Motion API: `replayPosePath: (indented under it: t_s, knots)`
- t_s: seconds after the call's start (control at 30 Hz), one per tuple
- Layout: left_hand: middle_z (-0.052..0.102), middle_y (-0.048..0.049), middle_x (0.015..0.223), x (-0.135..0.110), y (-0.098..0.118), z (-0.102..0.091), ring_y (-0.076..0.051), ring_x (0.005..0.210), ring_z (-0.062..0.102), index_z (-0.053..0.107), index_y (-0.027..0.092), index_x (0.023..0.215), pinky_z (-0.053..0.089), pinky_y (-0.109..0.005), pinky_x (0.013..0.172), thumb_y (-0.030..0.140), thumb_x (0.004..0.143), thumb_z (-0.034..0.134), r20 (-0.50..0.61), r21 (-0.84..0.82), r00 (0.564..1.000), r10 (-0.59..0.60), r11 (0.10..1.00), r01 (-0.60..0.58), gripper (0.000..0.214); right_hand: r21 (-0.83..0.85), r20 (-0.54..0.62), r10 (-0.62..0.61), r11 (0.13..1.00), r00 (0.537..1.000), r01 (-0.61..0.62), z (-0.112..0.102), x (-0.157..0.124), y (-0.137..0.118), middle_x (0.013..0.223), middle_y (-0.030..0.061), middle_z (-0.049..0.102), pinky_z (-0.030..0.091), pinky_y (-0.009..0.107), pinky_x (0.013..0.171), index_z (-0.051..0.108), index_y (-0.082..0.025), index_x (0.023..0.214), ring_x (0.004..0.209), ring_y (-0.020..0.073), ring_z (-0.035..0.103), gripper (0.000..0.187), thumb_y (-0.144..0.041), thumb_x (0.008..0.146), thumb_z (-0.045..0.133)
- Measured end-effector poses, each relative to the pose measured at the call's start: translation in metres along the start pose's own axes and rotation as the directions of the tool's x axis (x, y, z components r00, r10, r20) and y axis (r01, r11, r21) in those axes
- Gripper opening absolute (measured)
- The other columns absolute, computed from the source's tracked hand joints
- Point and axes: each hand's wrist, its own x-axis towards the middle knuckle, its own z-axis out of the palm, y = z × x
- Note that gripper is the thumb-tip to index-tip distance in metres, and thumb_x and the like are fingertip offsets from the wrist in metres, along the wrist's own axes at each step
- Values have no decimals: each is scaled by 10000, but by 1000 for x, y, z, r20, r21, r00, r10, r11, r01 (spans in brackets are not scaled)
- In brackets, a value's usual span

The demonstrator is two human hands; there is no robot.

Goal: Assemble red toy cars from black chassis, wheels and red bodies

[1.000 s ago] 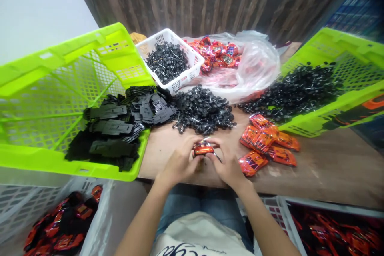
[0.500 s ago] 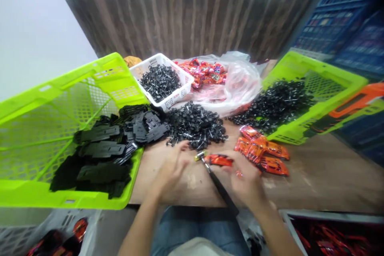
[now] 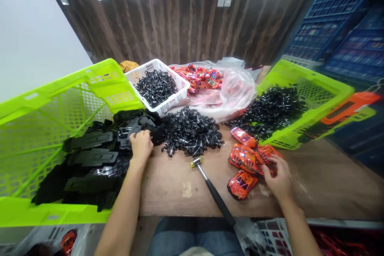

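Note:
My left hand (image 3: pixel 141 144) reaches into the left green crate, fingers curled on a black plastic car chassis (image 3: pixel 124 138) at the right side of a stack of such plates. On the table's right, my right hand (image 3: pixel 278 175) closes thumb and fingers on an orange toy car body (image 3: pixel 267 153) at the edge of a small group. Another orange car body (image 3: pixel 241 185) lies nearer the front, apart from my fingers. Between my hands rests a small hammer (image 3: pixel 214 192) with a yellow-tipped head and black handle, touched by neither hand.
A heap of black wheels on metal axles (image 3: pixel 193 130) lies mid-table. Behind it stand a white basket (image 3: pixel 172 102) of similar parts and a plastic bag (image 3: pixel 238 92) with shiny red bodies. A tipped green crate (image 3: pixel 324 84) spills more wheels at right.
My right hand has moved right from the hammer to the orange bodies; the red-orange body it held is out of it. My left hand has moved left onto the black chassis stack.

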Motion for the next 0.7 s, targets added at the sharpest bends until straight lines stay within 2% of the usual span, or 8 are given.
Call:
replayPosePath:
  t_s: [0.1,0.17,0.23,0.3,0.4,0.47,0.57,0.7]
  knots:
    - [646,-148,932,3,-8,-7,-287,953,563,606,128,963,312,-465,978,216,829,452,-146,-254,983,-113,964,74,223,37,-39,45,998,998,-43,-9,7,-4,1107,152,579,434,462,944,574,-156,996,1070,276,542,286,-364,804,538]
    - [641,-113,895,6,-12,-11,-267,899,572,601,144,936,404,-421,893,251,781,546,-246,-476,918,-312,863,166,196,43,-77,73,997,994,-69,-12,25,-10,1107,147,584,426,447,948,585,-157,974,1074,271,541,268,-360,809,527]
    - [611,-53,815,9,-10,-16,-206,780,573,589,156,927,458,-357,794,225,740,594,-258,-735,805,-534,649,195,200,9,24,119,993,993,-119,-5,57,-17,1097,139,597,422,413,945,588,-155,980,1063,254,549,241,-313,834,480]
    - [546,2,712,8,0,-22,-134,627,531,582,157,926,474,-293,679,190,750,571,-74,-945,743,-666,284,161,180,-53,282,185,983,941,-178,13,99,-24,1071,117,625,428,362,925,593,-159,1003,1023,222,573,235,-229,861,420]
    - [415,47,596,-6,29,-35,-65,454,388,598,131,957,403,-205,475,225,796,531,370,-910,830,-416,-340,236,198,-92,495,216,976,841,-197,55,161,-28,986,86,667,442,311,894,639,-164,928,950,188,605,170,-171,868,480]
    - [394,44,599,-22,53,-42,-52,427,337,598,94,1026,322,-179,389,347,817,533,525,-727,844,-106,-572,381,334,-120,553,253,967,794,-224,83,190,-28,1037,79,642,475,347,868,624,-149,996,947,179,603,173,-252,887,536]
    - [444,24,646,-49,82,-46,-51,442,371,563,97,1133,319,-177,376,382,810,578,610,-549,782,126,-645,532,432,-143,601,305,950,739,-276,108,214,-28,1141,77,584,512,389,828,557,-150,1145,966,179,594,324,-355,893,551]
    - [569,-21,762,-73,101,-40,-99,564,539,515,161,1231,469,-230,510,279,801,621,679,-537,720,147,-570,623,459,-124,596,356,926,719,-356,105,233,-28,1092,84,606,514,361,815,583,-125,1093,944,175,605,304,-338,876,581]
